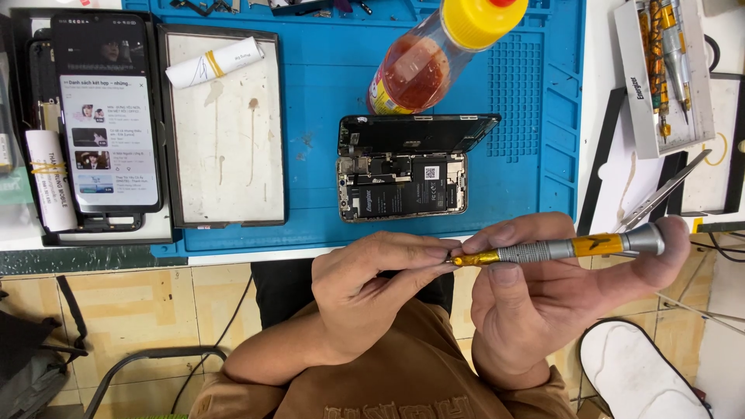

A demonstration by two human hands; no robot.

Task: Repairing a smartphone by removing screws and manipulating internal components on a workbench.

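Both hands meet over the lap, the right hand [543, 287] gripping a silver-and-yellow screwdriver [559, 250] level while the left hand [372, 283] pinches its tip, seemingly seating a bit, just below the opened phone [403, 174] on the blue mat [326, 93].

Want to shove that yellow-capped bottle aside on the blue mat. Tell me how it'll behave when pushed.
The bottle stands upright and looks tall for its base, so a push near the yellow cap would probably tip it. Its reddish liquid likely adds weight low down. Tipped, its round body may roll toward the opened phone.
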